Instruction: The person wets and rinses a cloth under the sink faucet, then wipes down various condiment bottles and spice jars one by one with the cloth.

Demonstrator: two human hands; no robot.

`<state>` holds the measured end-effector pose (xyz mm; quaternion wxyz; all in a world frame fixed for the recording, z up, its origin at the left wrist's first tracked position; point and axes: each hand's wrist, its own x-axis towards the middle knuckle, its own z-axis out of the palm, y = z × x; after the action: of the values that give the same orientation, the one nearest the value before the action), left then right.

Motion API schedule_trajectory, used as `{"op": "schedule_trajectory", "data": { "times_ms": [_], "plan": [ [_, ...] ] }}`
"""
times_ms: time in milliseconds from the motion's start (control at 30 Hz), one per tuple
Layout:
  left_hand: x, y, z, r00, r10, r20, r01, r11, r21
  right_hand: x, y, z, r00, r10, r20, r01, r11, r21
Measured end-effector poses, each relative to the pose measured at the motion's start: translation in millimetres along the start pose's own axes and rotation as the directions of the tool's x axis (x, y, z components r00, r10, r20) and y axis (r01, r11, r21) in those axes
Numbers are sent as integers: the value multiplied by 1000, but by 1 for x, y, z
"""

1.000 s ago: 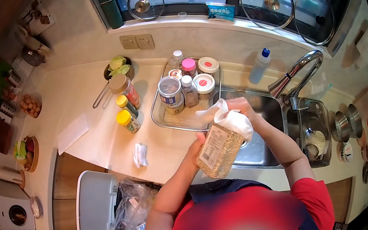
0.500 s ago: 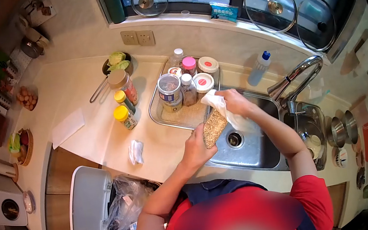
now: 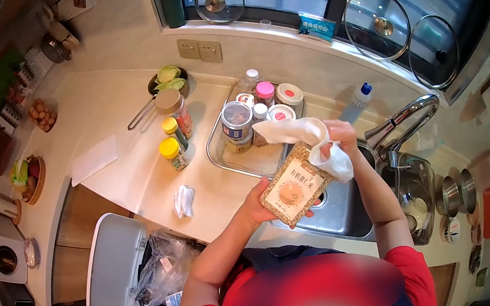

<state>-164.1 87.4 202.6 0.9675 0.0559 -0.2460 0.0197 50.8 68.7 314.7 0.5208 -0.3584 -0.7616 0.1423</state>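
Observation:
A bag of grain (image 3: 293,192) with a cream label and an orange picture is tilted over the sink's near left side. My left hand (image 3: 258,205) is closed round its lower left edge. In my right hand (image 3: 340,133) is a white cloth (image 3: 308,126), bunched at the bag's upper right corner; part of it trails left above the bag. The cloth hides some of that corner and my right fingers. Behind the bag, a wire-mesh tray (image 3: 215,151) holds several jars and tubs, among them a clear jar (image 3: 236,119) and a pink-lidded jar (image 3: 264,92).
Yellow-capped bottles (image 3: 173,154) and a folded white cloth (image 3: 184,201) lie left of the tray. An open bin (image 3: 115,266) stands by my left arm. The faucet (image 3: 409,114) arches over the sink (image 3: 351,216) on the right. A blue-capped bottle (image 3: 357,102) stands behind.
The bag has turned so its labelled face shows, and it has come slightly nearer. My right hand and the cloth have shifted right and now sit at its upper corner. The camera view has shifted slightly.

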Motion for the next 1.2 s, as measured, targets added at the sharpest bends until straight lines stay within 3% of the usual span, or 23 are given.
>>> {"op": "schedule_trajectory", "data": {
  "times_ms": [67, 100, 133, 167, 267, 333, 400, 433, 500, 600, 667, 700, 800, 833, 867, 900, 933, 967, 1000, 1033, 1067, 1133, 1200],
  "plan": [
    [5, -1, 3, 994, 73, -77, -48, 957, 286, 3, 2, -2, 998, -24, 60, 25, 1000, -7],
    [4, -1, 1, 995, 66, -78, -41, 958, 283, 7, 1, -1, 979, 158, 130, -156, 987, -22],
    [0, -4, -2, 968, 105, -229, -24, 943, 331, 9, 1, 1, 921, 336, 196, -334, 942, -45],
    [-3, -8, -3, 915, 150, -373, 2, 926, 376, 9, 6, 5, 764, 598, 243, -617, 787, 5],
    [1, -14, -4, 851, 311, -424, -76, 870, 488, 13, 9, 14, 751, 639, 164, -638, 767, -68],
    [9, -13, 2, 846, 325, -423, -93, 871, 482, 3, 25, 29, 796, 589, 141, -564, 806, -178],
    [17, -15, -1, 657, 463, -595, -78, 827, 557, -8, 26, 66, 896, 416, -155, -423, 691, -586],
    [22, -12, -3, 518, 502, -693, -80, 834, 545, -14, 27, 82, 898, 413, -154, -419, 694, -585],
    [19, -9, -14, 502, 617, -606, -199, 764, 613, -29, 24, 107, 966, 205, -157, -258, 761, -595],
    [3, -2, -40, 459, 762, -457, -362, 630, 687, -65, 0, 129, 966, 238, -103, -256, 806, -534],
    [-8, -1, -38, 507, 687, -520, -449, 726, 521, -83, -28, 141, 968, 234, -86, -242, 798, -552],
    [-11, 1, -41, 605, 688, -401, -492, 719, 490, -85, -36, 143, 969, 235, -74, -234, 784, -575],
    [-8, -6, -56, 546, 782, -301, -439, 573, 692, -77, -28, 137, 940, 241, -243, -321, 867, -381],
    [-5, -7, -53, 557, 773, -304, -431, 581, 690, -67, -23, 126, 955, 188, -230, -280, 822, -495],
    [3, -6, -33, 519, 771, -368, -284, 562, 777, -58, -17, 117, 952, 185, -243, -286, 818, -499],
    [9, -6, -21, 471, 776, -420, -126, 531, 838, -48, -10, 109, 912, 281, -301, -365, 889, -277],
    [10, -8, -19, 480, 772, -417, -120, 529, 840, -40, -3, 101, 864, 380, -330, -415, 909, -39],
    [9, -13, -18, 530, 787, -316, -105, 431, 896, -37, 12, 86, 863, 376, -339, -412, 910, -40],
    [9, -15, -18, 579, 787, -212, -97, 325, 941, -39, 32, 69, 805, 564, -183, -517, 819, 250],
    [7, -13, -22, 621, 743, -251, -122, 408, 905, -38, 42, 58, 729, 684, 28, -606, 625, 492],
    [5, -14, -16, 624, 740, -253, -119, 409, 905, -33, 38, 56, 728, 685, 24, -604, 625, 494],
    [5, -15, -4, 724, 609, -325, -172, 615, 770, -24, 28, 52, 575, 763, 296, -422, -33, 906],
    [4, -12, -11, 808, 504, -304, -200, 721, 664, -22, 24, 56, 588, 779, 219, -508, 145, 849]
  ]
}}
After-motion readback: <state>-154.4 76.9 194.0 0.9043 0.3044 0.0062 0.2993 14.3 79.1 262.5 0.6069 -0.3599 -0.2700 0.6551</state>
